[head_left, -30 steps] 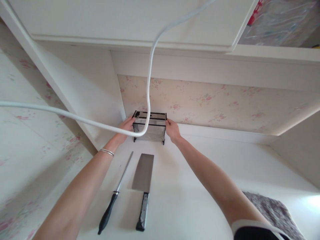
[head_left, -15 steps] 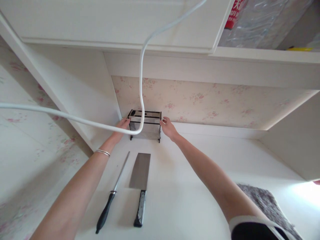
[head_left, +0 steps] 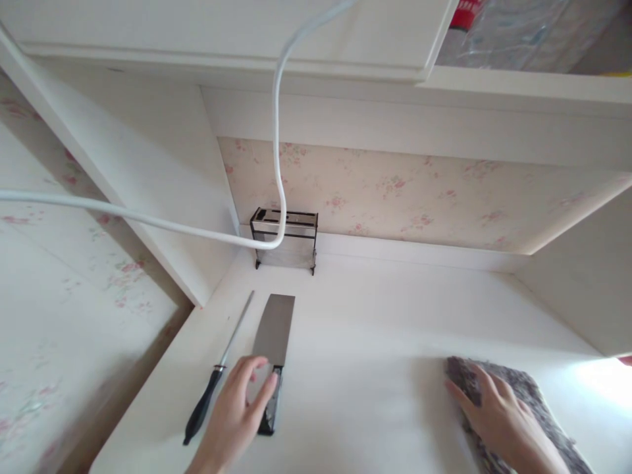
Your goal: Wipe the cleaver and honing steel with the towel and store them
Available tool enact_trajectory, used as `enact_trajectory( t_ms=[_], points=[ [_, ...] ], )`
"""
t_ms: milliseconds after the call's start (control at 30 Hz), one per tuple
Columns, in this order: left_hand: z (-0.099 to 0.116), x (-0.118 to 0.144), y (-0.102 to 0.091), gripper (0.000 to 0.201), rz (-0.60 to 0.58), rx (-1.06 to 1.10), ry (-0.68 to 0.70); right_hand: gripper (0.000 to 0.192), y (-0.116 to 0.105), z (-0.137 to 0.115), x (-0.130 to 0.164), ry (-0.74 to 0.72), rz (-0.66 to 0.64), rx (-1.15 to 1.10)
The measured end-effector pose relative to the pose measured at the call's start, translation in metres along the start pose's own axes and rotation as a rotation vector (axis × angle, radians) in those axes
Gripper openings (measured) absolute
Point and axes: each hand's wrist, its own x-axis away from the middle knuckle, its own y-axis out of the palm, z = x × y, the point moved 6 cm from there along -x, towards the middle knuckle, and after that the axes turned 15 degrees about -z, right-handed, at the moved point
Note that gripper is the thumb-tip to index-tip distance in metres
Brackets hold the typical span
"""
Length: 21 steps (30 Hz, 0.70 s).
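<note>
Item 1. Left hand (head_left: pixel 237 411): fingers loosely spread and curled down over the black handle of the broad steel cleaver (head_left: pixel 273 336), fingertips at the joint of blade and handle; not visibly closed around it.

Item 2. Broad steel cleaver: lies flat on the white counter (head_left: pixel 365 342), blade pointing toward the back wall, handle toward the person, so the grip end is the nearer one.

Item 3. Black-handled round sharpening steel (head_left: pixel 217 372): flat on the counter just left of the cleaver, roughly parallel, close to the counter's left edge.

Item 4. Right hand (head_left: pixel 498 415): fingers spread flat, palm down, resting on the dark speckled cloth (head_left: pixel 518 408) at the counter's near right.

Item 5. Clear-sided, black-framed knife rack (head_left: pixel 284 240): upright in the back left corner, against the floral wallpaper, well apart from both hands.

Item 6. White cable (head_left: pixel 279 131): hangs from above, looping in front of the rack.

Open room: bare counter between cleaver and cloth, and back to the wall.
</note>
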Motion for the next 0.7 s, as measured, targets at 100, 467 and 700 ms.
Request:
enact_trajectory(
  t_ms=[100, 467, 700],
  points=[
    [-0.003, 0.019, 0.036, 0.044, 0.148, -0.132, 0.08, 0.043, 0.028, 0.046, 0.016, -0.06, -0.115, 0.144],
    [-0.001, 0.015, 0.064, 0.033, 0.227, -0.325, 0.141, 0.066, -0.016, -0.107, -0.006, -0.077, -0.136, -0.174],
    [-0.009, 0.012, 0.063, 0.034, 0.284, -0.356, 0.112, 0.045, -0.024, -0.258, -0.009, -0.465, -0.118, -0.456]
  ],
)
